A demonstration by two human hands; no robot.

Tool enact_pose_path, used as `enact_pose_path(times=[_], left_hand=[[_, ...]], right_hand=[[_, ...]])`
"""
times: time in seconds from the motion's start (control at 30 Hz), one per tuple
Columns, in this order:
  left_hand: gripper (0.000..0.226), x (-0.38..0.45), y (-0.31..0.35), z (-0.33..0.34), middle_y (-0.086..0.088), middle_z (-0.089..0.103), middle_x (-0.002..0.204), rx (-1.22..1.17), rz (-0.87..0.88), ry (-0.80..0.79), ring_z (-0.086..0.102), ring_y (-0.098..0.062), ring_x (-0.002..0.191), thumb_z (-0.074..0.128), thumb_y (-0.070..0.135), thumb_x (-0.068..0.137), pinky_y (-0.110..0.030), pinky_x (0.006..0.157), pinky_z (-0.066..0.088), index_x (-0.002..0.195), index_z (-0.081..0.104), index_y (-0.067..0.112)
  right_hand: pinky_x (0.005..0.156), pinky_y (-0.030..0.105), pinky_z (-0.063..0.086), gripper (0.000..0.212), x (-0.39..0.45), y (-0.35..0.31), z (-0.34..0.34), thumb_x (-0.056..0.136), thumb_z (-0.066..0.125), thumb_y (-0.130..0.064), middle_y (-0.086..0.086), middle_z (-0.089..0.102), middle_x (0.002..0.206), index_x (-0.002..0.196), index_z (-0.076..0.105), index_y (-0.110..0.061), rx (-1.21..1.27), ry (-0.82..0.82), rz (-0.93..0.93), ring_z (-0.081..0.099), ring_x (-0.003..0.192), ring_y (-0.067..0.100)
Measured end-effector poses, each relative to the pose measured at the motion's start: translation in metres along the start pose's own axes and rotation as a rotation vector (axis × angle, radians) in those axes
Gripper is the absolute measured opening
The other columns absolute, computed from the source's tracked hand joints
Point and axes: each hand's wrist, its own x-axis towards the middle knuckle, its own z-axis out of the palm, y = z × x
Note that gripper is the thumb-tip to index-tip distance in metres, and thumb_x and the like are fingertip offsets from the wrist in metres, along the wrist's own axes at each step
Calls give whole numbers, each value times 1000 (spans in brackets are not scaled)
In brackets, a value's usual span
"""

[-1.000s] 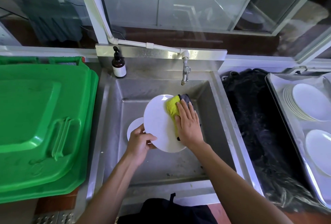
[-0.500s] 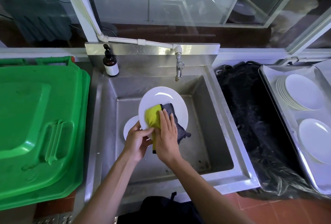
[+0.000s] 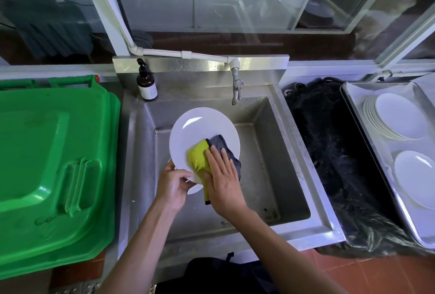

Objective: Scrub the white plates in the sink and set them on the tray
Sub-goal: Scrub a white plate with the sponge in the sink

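Observation:
Over the steel sink (image 3: 292, 152) I hold a white plate (image 3: 200, 129) tilted up. My left hand (image 3: 173, 184) grips its lower left rim. My right hand (image 3: 222, 180) lies flat with straight fingers on a yellow and grey cloth (image 3: 200, 157), pressing it against the plate's lower right face. A second white plate (image 3: 195, 189) lies in the sink below, mostly hidden by my hands. At the far right a metal tray (image 3: 353, 110) carries a stack of white plates (image 3: 397, 117) and one single white plate (image 3: 419, 176).
A large green bin lid (image 3: 51, 164) fills the left side. A brown soap pump bottle (image 3: 147, 84) stands on the sink's back ledge, left of the tap (image 3: 236, 86). A black plastic bag (image 3: 334, 157) lies between sink and tray.
My right hand slid the cloth from the plate's upper right edge down to its lower part. The plate tipped from edge-on to face-up toward me. The left hand kept its grip.

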Motion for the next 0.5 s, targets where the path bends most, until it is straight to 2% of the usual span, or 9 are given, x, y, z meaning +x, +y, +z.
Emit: enact_pose_path(times=[0.13,0.23,0.37,0.5], left_hand=[[52,0,0,-7,-12,74,102,14,2,-9,71,-30,88,55,-10,60,-42,72,61,105,70,10],[50,0,0,-11,-14,71,101,90,-13,-5,67,-34,87,57,-8,56,-46,70,60,101,68,10],[40,-4,1,-14,-13,69,95,189,-45,-39,64,-36,83,60,-6,55,-49,68,58,85,74,18],[44,-10,1,-15,-14,72,102,268,-92,-98,66,-36,87,63,-3,57,-55,76,57,92,76,19]], right_hand=[[127,40,-2,53,7,14,-4,110,27,-30,-5,4,168,161,16,-20,-87,-4,74,-9,155,17],[126,43,0,53,19,25,-8,109,28,-28,-5,4,169,160,17,-20,-57,-14,133,-8,156,18],[126,45,0,52,38,34,-17,109,30,-25,-4,4,169,160,19,-18,-14,7,165,-8,156,21],[126,45,-1,53,55,34,-26,108,30,-22,-4,2,169,160,19,-18,-55,32,129,-8,156,23]])
